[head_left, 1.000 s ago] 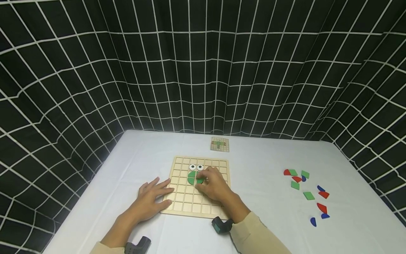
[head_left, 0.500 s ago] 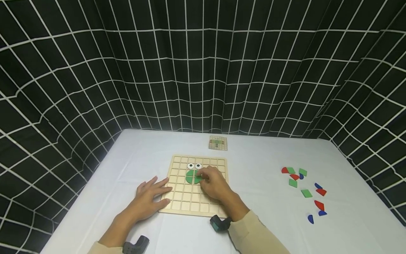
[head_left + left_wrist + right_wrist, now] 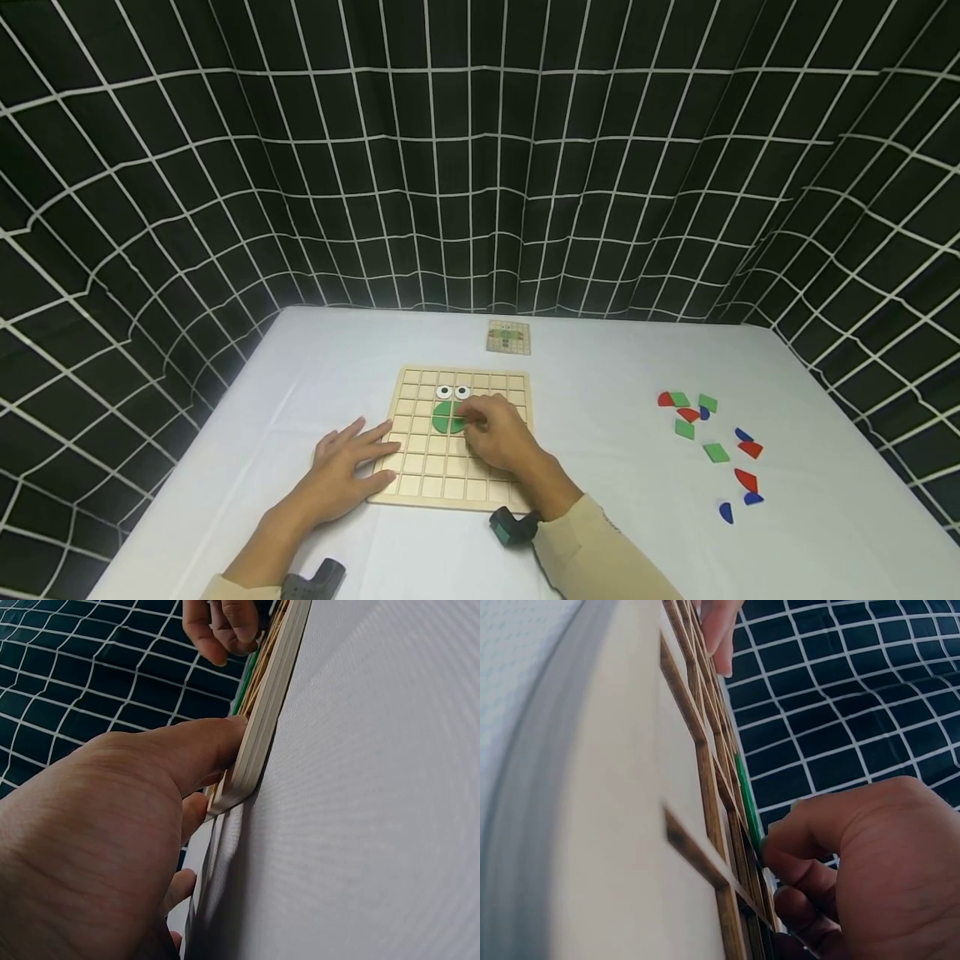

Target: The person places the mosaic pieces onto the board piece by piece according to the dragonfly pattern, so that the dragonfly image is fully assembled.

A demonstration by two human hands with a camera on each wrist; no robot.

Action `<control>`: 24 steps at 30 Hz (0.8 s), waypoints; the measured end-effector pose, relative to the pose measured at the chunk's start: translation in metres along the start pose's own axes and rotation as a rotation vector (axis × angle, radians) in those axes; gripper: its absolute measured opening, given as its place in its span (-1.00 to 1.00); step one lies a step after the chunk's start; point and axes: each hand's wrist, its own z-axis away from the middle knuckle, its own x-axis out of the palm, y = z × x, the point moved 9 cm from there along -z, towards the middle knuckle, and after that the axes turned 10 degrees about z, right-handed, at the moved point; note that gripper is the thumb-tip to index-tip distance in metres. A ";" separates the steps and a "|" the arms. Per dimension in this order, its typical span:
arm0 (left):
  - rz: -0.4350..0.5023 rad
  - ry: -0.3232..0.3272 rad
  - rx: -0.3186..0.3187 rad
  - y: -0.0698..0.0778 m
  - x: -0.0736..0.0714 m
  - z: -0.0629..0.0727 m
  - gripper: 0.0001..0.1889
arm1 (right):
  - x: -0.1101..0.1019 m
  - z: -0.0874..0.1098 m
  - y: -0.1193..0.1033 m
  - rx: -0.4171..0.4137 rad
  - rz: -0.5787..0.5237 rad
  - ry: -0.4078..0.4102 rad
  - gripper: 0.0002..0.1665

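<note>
A square wooden grid board (image 3: 423, 487) lies on the white table. Two white eye pieces (image 3: 445, 392) sit in its upper cells, with green quarter-circle pieces (image 3: 442, 420) forming a disc below them. My left hand (image 3: 341, 475) has its fingers spread, with fingertips resting on the board's left edge; in the left wrist view its thumb (image 3: 217, 739) lies on the rim. My right hand (image 3: 498, 435) is over the board with bent fingers, fingertips at the disc's right side. In the right wrist view the index fingertip meets the green edge (image 3: 748, 799); I cannot tell whether it pinches a piece.
A small card with a printed pattern (image 3: 508, 337) lies behind the board. Off to the right are several loose pieces: green parallelograms (image 3: 716, 452), red pieces (image 3: 746, 480) and blue pieces (image 3: 726, 512). A dark curtain with white grid lines (image 3: 480, 167) surrounds the table.
My right thumb has drawn away from the disc's lower right part, toward the index finger, uncovering more green. My left hand stays on the board's edge. The whole head view has shifted slightly.
</note>
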 end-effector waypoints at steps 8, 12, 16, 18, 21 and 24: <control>0.004 -0.001 0.003 0.000 -0.001 0.000 -0.57 | -0.016 -0.001 -0.006 -0.009 -0.055 0.043 -0.74; -0.003 0.003 0.004 0.000 -0.002 0.000 -0.57 | -0.047 0.000 -0.017 -0.078 -0.113 0.122 -0.78; -0.007 0.007 0.003 -0.001 -0.003 0.000 -0.56 | -0.087 0.003 -0.027 -0.128 -0.100 0.225 -0.79; -0.006 0.009 -0.001 -0.002 -0.003 0.001 -0.56 | -0.106 0.007 -0.031 -0.142 -0.092 0.262 -0.79; -0.003 0.014 -0.003 -0.003 -0.002 0.001 -0.57 | -0.131 0.015 -0.035 -0.156 -0.076 0.299 -0.77; 0.004 0.004 0.001 -0.002 0.001 0.000 -0.57 | -0.154 0.025 -0.034 -0.156 -0.066 0.342 -0.74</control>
